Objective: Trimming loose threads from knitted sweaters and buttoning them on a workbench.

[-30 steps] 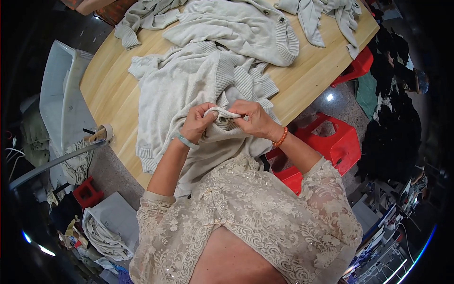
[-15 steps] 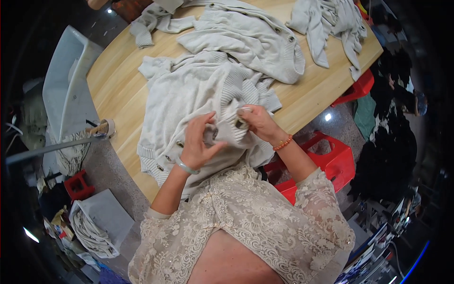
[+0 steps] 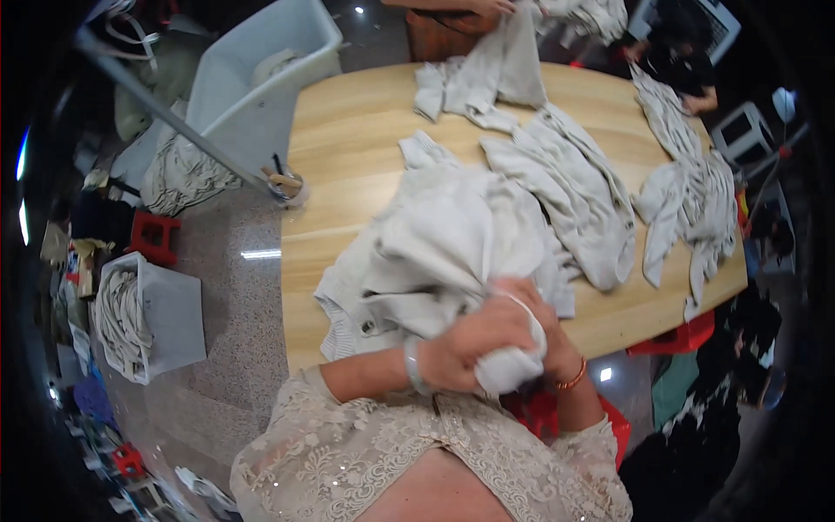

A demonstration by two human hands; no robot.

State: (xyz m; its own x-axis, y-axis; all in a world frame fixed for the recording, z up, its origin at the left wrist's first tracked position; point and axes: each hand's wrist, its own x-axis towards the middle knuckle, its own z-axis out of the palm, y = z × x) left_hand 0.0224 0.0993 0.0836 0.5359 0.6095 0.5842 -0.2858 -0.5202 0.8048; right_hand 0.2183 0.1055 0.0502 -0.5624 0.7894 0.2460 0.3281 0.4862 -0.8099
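A light grey knitted cardigan (image 3: 470,222) lies bunched on the table edge in front of me, with dark buttons showing along its lower part. My left hand (image 3: 474,346) is closed round a gathered piece of it, close to my body. Just beyond, my right hand (image 3: 532,300) grips the same bunch, blurred by motion, and its fingertips are partly hidden. A rounded fold of the knit sticks out below the two hands. Another buttoned grey cardigan (image 3: 578,200) lies flat against the far right side of mine.
Across the wooden table (image 3: 348,122), a person's hand (image 3: 500,7) lifts another grey garment (image 3: 500,74). More knitwear (image 3: 687,196) lies at the right, near a person in black (image 3: 683,65). Left stand a large pale bin (image 3: 252,70), a cup of tools (image 3: 287,187) and a filled crate (image 3: 174,322).
My hands have come together and moved nearer my body, gathering up the cardigan. The left hand, loosely spread before, now grips it. The view has swung left, showing people across the table.
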